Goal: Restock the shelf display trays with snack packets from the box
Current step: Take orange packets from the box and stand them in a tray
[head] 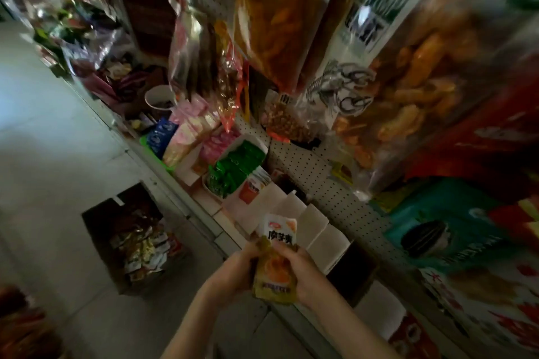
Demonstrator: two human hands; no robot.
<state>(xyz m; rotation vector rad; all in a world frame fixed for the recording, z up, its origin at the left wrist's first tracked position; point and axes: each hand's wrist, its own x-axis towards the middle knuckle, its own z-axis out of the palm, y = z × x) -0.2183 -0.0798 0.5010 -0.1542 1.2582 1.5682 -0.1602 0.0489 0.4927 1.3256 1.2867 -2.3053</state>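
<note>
A: What's nearest?

B: Both hands, close together in front of the shelf edge. The left hand (pixel 233 268) and the right hand (pixel 297 274) each curl their fingers round a small bundle of snack packets (pixel 274 268), one from either side.

A: What could go wrong from here?

B: I'd say the bundle may fan out or shed a packet once one hand lets go. The wrappers look slick and only the sides are squeezed.

A: How do the packets sit in that hold?

B: Upright between the palms. The yellow-orange part fills the gap between the hands, and a white-topped packet (pixel 281 232) sticks up above the fingers, unsupported.

A: And beyond?

B: Just past the hands is a row of white display trays (pixel 318 230); I can't tell how full they are. On the floor to the left, the cardboard box (pixel 134 239) holds more packets. Farther along sits a tray of green packets (pixel 236 166). Large hanging snack bags (pixel 262 23) crowd above and might get brushed on a reach.
</note>
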